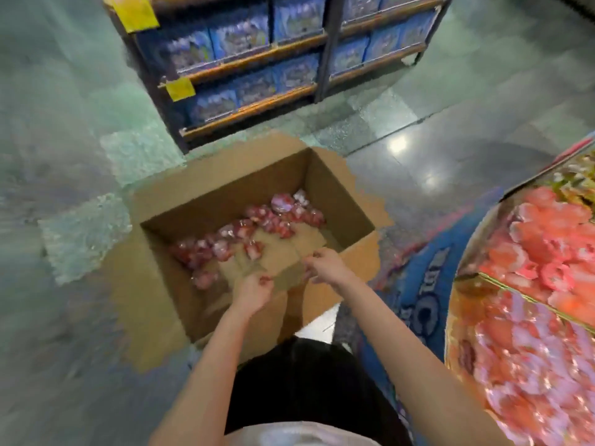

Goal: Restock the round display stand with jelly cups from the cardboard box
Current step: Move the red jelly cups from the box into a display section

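An open cardboard box (pixel 167 291) stands on the floor in front of me. Several red jelly cups (pixel 277 217) lie along its far and left sides; much of its bottom is bare cardboard. My left hand (pixel 252 289) is inside the box near its front wall, fingers curled, with something small and red showing at the fingertips. My right hand (pixel 326 265) is just to the right of it, fingers curled too; the blur hides what it holds. The round display stand (pixel 483 220) is at the right, its compartments full of pink and orange jelly cups (pixel 541 243).
A dark shelf unit (pixel 323 59) with blue product boxes and yellow tags stands behind the box. Glossy tiled floor (pixel 434 149) lies between the shelf and the stand. The stand's blue printed base (pixel 421 284) is close to the box's right side.
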The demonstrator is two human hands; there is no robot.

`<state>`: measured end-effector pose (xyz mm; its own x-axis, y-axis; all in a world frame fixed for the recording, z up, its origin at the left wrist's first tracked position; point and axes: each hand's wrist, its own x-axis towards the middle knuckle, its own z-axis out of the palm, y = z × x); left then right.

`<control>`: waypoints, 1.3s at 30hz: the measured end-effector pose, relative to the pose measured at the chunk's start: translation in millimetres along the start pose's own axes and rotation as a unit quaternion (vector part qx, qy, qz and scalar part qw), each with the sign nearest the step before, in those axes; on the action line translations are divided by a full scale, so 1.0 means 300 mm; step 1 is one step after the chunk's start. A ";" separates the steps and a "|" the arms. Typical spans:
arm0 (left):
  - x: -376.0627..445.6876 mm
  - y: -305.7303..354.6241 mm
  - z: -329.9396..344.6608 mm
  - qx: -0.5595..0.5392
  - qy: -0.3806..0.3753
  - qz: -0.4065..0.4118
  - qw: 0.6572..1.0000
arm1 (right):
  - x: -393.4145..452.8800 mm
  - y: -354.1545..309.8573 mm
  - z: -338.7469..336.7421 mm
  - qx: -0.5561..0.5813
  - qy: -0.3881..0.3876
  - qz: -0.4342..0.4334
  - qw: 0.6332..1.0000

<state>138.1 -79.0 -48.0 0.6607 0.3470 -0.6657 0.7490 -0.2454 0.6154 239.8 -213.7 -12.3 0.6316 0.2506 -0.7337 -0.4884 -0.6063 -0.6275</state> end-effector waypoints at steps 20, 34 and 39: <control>0.152 -0.549 -0.216 0.000 0.379 0.006 0.925 | 0.634 -0.070 0.710 -0.508 -0.284 -0.179 0.793; 0.164 -0.574 -0.200 -0.026 0.396 0.047 0.917 | 0.894 0.207 0.914 -0.537 -0.268 -0.436 0.671; 0.163 -0.574 -0.198 -0.002 0.378 0.034 0.925 | 0.861 0.165 0.889 -0.352 -0.241 -0.337 0.839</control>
<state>38.4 34.2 -161.4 0.4809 0.8653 -0.1411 0.7060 -0.2868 0.6475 218.1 22.3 -302.3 0.2215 0.8892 -0.4003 0.4662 -0.4571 -0.7575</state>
